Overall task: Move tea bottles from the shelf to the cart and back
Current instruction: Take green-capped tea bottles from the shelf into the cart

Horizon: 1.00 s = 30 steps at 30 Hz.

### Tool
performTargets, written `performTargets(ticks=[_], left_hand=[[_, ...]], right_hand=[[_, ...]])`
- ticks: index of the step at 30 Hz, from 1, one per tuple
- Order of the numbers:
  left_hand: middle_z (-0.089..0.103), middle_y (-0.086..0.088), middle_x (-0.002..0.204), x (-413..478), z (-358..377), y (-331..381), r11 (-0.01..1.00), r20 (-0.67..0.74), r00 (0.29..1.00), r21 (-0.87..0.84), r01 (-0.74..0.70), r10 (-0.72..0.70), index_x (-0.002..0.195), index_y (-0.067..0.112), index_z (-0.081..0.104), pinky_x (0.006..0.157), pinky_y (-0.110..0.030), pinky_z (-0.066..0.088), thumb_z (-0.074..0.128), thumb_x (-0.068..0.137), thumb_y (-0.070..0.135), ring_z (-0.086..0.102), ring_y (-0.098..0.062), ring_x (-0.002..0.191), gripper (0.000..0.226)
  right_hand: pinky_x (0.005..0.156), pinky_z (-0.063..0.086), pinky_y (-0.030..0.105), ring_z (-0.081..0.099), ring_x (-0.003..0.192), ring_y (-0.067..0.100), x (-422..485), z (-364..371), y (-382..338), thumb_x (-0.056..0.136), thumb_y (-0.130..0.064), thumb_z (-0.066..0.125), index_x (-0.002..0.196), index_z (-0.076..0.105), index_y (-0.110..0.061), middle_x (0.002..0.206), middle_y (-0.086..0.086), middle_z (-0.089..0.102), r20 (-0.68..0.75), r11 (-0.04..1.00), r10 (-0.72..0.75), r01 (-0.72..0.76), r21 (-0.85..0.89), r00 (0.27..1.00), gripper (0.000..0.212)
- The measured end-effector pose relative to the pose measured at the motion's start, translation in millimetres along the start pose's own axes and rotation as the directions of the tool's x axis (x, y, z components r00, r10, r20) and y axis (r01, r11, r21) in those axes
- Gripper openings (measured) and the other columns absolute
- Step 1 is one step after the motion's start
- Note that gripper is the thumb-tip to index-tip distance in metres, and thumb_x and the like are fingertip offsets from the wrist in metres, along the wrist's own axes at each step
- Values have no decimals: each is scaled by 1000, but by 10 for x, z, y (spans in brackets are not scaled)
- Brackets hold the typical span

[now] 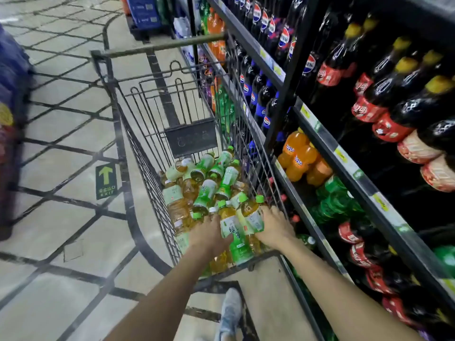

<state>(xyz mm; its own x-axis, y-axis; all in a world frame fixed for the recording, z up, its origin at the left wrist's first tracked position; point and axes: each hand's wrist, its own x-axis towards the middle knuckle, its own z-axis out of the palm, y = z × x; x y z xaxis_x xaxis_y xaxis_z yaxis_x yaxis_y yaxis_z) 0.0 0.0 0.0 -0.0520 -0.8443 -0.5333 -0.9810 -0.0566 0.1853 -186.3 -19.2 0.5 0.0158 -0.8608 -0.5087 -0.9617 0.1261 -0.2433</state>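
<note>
A wire shopping cart (pixel 138 134) stands beside the drinks shelf (pixel 327 143). Its basket holds a pile of several tea bottles (pixel 204 185) with green caps, amber liquid and pale green labels. Both my hands reach into the near end of the cart. My left hand (pixel 209 237) grips a tea bottle (pixel 230 225) from the left. My right hand (pixel 273 230) grips another tea bottle (pixel 253 215) from the right. The two bottles are pressed together between my hands, caps pointing away from me.
The shelf on the right carries cola bottles (pixel 364 109), orange soda (pixel 298 153) and green soda (pixel 337 203). A green exit arrow sticker (pixel 106 180) lies on the tiled floor left of the cart. My shoe (pixel 230 313) is below the cart. Stacked goods stand at the far left.
</note>
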Motion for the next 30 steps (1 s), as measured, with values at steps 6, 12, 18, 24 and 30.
performTargets(ticks=[6, 12, 18, 24, 30], left_hand=[[27, -19, 157, 518, 351, 132, 973, 66, 991, -194, 126, -115, 157, 9, 12, 103, -47, 45, 58, 88, 62, 42, -39, 135, 98], [15, -19, 160, 718, 703, 282, 896, 50, 977, -391, 210, -207, 157, 5, -4, 107, -45, 40, 66, 88, 53, 35, -36, 140, 110], [3, -21, 163, 742, 954, 413, 770, 60, 950, -571, 285, -307, 158, 19, -15, 102, -42, 43, 82, 80, 32, 43, -41, 135, 125], [45, -21, 141, 744, 1082, 462, 641, 72, 935, -710, 293, -348, 153, 39, -21, 91, -43, 50, 85, 77, 25, 59, -35, 115, 131], [36, -7, 158, 746, 1121, 456, 587, 34, 918, -760, 281, -396, 154, 37, -19, 96, -47, 52, 91, 68, 27, 52, -29, 132, 140]], right_hand=[[101, 46, 44, 36, 138, 30, 484, 152, 176, 85, -29, 75, 147, 28, -19, 150, 9, 33, 59, 995, 70, -74, 69, 996, 78], [105, 41, 47, 36, 140, 34, 814, 536, 307, 85, -22, 75, 157, 10, -20, 160, 10, 22, 99, 984, 127, -138, 111, 987, 96], [92, 52, 48, 56, 120, 37, 998, 884, 353, 81, -16, 80, 155, 11, -21, 145, 16, 44, 37, 965, 167, -171, 200, 985, 101], [92, 52, 46, 46, 127, 33, 1009, 1002, 373, 74, -10, 84, 141, 28, -19, 139, 13, 44, -61, 972, 162, -148, 184, 985, 88], [88, 52, 37, 42, 126, 27, 1012, 927, 251, 70, -29, 88, 124, 47, -10, 133, 9, 41, -58, 982, 173, -167, 87, 983, 71]])
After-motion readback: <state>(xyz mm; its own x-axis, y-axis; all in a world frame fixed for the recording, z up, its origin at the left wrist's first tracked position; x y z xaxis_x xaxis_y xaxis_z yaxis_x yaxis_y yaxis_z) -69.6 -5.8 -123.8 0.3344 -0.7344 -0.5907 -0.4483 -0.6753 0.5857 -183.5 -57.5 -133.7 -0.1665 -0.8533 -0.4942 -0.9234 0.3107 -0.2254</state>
